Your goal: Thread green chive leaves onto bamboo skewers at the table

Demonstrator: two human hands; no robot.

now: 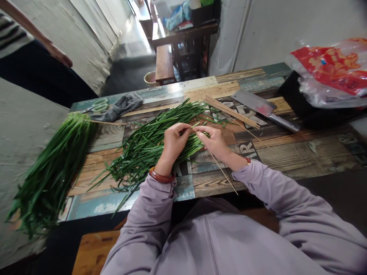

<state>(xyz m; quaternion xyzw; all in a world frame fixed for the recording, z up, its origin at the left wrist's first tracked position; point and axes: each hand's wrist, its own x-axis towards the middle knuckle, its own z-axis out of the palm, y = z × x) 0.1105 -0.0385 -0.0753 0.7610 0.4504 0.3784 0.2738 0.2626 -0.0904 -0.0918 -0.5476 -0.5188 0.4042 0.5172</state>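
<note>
Over a loose pile of garlic chives on the table, my two hands meet at the fingertips. My left hand is closed in a pinch on the pale end of a chive stalk. Closed beside it, my right hand pinches a thin bamboo skewer, which slants down toward the table's front edge. The fingers partly hide where stalk and skewer meet. A bundle of skewers lies just beyond my right hand, with one loose skewer apart from it.
A large chive bunch hangs over the table's left end, near green-handled scissors and a grey cloth. A cleaver lies at right, beside a red-and-clear plastic bag. Another person's hand shows at upper left.
</note>
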